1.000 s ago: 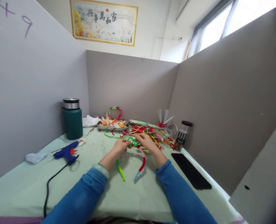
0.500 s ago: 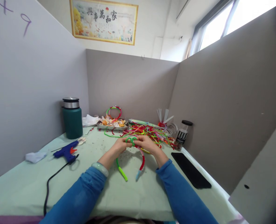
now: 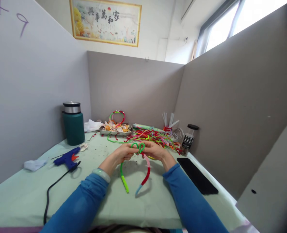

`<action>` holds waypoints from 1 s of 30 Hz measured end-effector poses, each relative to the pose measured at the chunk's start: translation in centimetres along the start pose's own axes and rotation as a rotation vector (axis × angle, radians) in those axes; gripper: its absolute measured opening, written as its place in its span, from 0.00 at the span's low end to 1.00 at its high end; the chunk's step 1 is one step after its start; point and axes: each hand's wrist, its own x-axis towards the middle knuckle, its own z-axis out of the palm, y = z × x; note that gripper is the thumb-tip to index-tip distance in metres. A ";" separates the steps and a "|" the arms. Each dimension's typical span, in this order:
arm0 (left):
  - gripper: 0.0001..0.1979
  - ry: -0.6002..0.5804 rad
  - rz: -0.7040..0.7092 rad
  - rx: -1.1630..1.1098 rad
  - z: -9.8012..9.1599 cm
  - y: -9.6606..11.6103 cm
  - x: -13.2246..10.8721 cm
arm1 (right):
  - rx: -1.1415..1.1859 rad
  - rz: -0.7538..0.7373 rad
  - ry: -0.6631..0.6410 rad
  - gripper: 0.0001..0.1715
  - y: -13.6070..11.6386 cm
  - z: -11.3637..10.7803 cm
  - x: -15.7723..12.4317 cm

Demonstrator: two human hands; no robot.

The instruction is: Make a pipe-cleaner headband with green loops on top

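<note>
Your left hand (image 3: 123, 152) and right hand (image 3: 156, 150) met near mid-table, fingertips pinched narrow on a green bow (image 3: 141, 148), one from each side. Bow sat at the top of a band (image 3: 146, 174), its two legs hanging toward you: left one green, right one pink, red, then pale blue at the tip. Couldn't tell which fingers took the band and which the bow; they overlapped. You had a pale bangle (image 3: 101, 175) on the left wrist, blue sleeves on both arms.

Behind your hands lay a messy pile (image 3: 159, 137) of coloured fuzzy stems. Left of it, a metal tray (image 3: 114, 133) held small pale and orange pieces, with a coloured ring (image 3: 124, 118) standing above them. Off to your left: blue glue gun (image 3: 66, 159) on its side, cord running toward you, crumpled tissue (image 3: 35, 165) just beside, green flask (image 3: 73, 128) upright behind. Off to your right: dark-lidded jar (image 3: 188, 141) and a black slab (image 3: 197, 176) lying flat.
</note>
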 end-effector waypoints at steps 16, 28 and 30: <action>0.19 -0.148 -0.012 -0.077 -0.7 -0.6 0.2 | 0.053 -0.030 -0.096 0.21 -0.1 0.4 -0.4; 0.15 -0.078 0.044 -0.066 -0.5 -0.2 0.1 | -0.051 -0.119 0.015 0.19 0.3 0.2 0.3; 0.15 -0.040 0.070 -0.046 -0.4 -0.2 0.1 | -0.097 -0.125 0.034 0.19 0.2 0.2 0.3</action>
